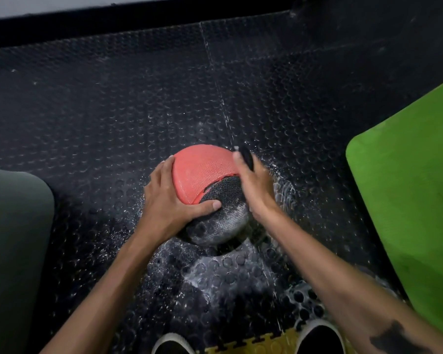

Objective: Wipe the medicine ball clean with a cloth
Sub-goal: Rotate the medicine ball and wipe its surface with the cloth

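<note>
The round red-and-black textured rubber medicine ball (210, 192) sits on the black coin-studded rubber floor mat (100, 111), between the person's two hands. The left hand (169, 200) is spread over the ball's left flank, fingers around the far side and thumb pressed across the black panel, so its grip is grasping the ball. The right hand (253, 180) is at the ball's right edge, clenched on a small dark wad (247, 157) that is probably the cloth, though motion blur makes this uncertain.

The ball looks dense and heavy, with a firm, grainy skin. Whitish smears on the black panel and wet-looking splatter on the mat suggest it may be slippery, so a wide, palm-on hold at the flank, as the left hand has, seems the safest way to steady and turn it.

Counted: one ball, one cloth, two hands, two black shoes with white soles (320, 338), one green padded slab (407, 190) at right.
</note>
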